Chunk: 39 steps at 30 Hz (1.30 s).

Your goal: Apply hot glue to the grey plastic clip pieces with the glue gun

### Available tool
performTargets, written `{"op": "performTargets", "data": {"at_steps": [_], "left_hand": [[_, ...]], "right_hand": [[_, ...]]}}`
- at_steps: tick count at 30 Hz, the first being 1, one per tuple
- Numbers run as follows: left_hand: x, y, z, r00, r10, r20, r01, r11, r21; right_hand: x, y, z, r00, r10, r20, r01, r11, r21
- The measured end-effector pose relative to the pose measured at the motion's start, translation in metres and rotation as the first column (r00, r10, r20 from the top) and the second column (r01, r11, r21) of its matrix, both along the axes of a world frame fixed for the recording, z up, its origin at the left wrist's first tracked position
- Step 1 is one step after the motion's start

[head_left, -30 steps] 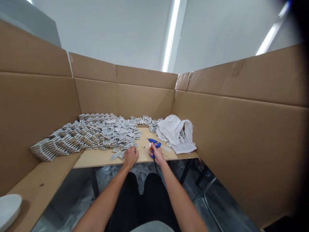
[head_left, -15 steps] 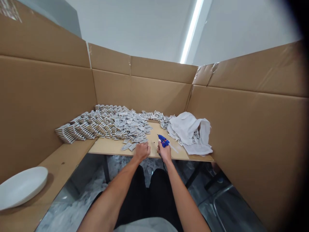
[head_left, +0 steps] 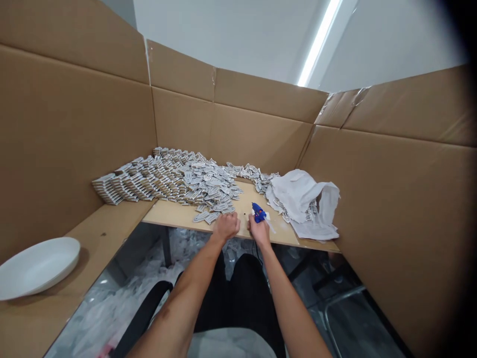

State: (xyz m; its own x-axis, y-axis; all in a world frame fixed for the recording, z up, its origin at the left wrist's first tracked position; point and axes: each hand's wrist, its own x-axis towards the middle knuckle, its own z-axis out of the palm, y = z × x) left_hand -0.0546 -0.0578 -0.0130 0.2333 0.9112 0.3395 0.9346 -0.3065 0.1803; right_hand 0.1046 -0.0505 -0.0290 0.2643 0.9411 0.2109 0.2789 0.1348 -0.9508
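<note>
Gripping a glue gun point(head_left: 258, 212), the right hand point(head_left: 259, 231) is at the near edge of the table point(head_left: 173, 214); the left hand point(head_left: 226, 226) is curled nearby, any contents hidden. Work appears partway: neat stacks point(head_left: 145, 179) stand at the left, while a loose heap point(head_left: 212, 184) of grey pieces seems unsorted. The gun is bright blue, nozzle pointing away, with a dark cord point(head_left: 257, 249) below.
</note>
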Motion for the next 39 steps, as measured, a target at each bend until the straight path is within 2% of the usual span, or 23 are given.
{"op": "performTargets", "data": {"at_steps": [4, 7, 13, 17, 21, 24, 27, 30, 32, 34, 36, 37, 39], "left_hand": [[0.000, 0.001, -0.003, 0.998, -0.059, -0.007, 0.059, 0.998, 0.012], [0.000, 0.000, -0.005, 0.998, -0.067, 0.003, 0.067, 0.997, 0.027], [-0.002, -0.005, -0.003, 0.991, -0.073, 0.109, 0.064, 0.994, 0.088], [-0.004, -0.007, -0.001, 0.974, -0.016, 0.226, -0.001, 0.997, 0.074], [-0.003, -0.004, -0.001, 0.943, 0.104, 0.318, -0.128, 0.990, 0.054], [-0.003, 0.001, -0.002, 0.938, 0.122, 0.325, -0.143, 0.989, 0.044], [-0.003, 0.003, 0.000, 0.954, 0.093, 0.285, -0.104, 0.994, 0.021], [-0.004, 0.004, 0.003, 0.967, 0.088, 0.238, -0.085, 0.996, -0.020], [-0.004, 0.004, 0.005, 0.970, 0.094, 0.225, -0.088, 0.995, -0.037], [-0.004, 0.003, 0.007, 0.970, 0.096, 0.225, -0.089, 0.995, -0.040], [-0.003, 0.003, 0.008, 0.969, 0.092, 0.228, -0.084, 0.995, -0.044], [-0.003, 0.004, 0.008, 0.968, 0.087, 0.236, -0.078, 0.996, -0.046], [-0.004, 0.004, 0.008, 0.954, 0.069, 0.293, -0.055, 0.997, -0.056]], "right_hand": [[-0.003, -0.002, 0.002, 0.966, -0.046, 0.253, 0.027, 0.997, 0.079], [-0.003, 0.000, -0.001, 0.955, -0.049, 0.292, 0.032, 0.997, 0.065], [-0.008, 0.002, -0.006, 0.917, -0.179, 0.357, 0.183, 0.983, 0.023], [-0.019, 0.001, -0.004, 0.856, -0.208, 0.474, 0.241, 0.971, -0.010], [-0.026, 0.002, 0.000, 0.854, -0.189, 0.485, 0.232, 0.972, -0.031], [-0.029, -0.001, 0.004, 0.877, -0.147, 0.457, 0.178, 0.984, -0.024], [-0.029, -0.008, 0.003, 0.895, -0.046, 0.443, 0.039, 0.999, 0.024], [-0.024, -0.011, -0.001, 0.913, 0.065, 0.402, -0.120, 0.986, 0.112], [-0.019, -0.010, -0.001, 0.938, 0.130, 0.320, -0.187, 0.970, 0.153], [-0.016, -0.011, 0.006, 0.972, 0.131, 0.193, -0.167, 0.969, 0.181], [-0.021, -0.021, 0.026, 0.994, 0.081, 0.068, -0.093, 0.975, 0.204], [-0.026, -0.031, 0.042, 0.996, 0.077, 0.033, -0.082, 0.970, 0.229], [-0.040, -0.062, 0.081, 0.976, 0.204, -0.069, -0.182, 0.952, 0.248]]}}
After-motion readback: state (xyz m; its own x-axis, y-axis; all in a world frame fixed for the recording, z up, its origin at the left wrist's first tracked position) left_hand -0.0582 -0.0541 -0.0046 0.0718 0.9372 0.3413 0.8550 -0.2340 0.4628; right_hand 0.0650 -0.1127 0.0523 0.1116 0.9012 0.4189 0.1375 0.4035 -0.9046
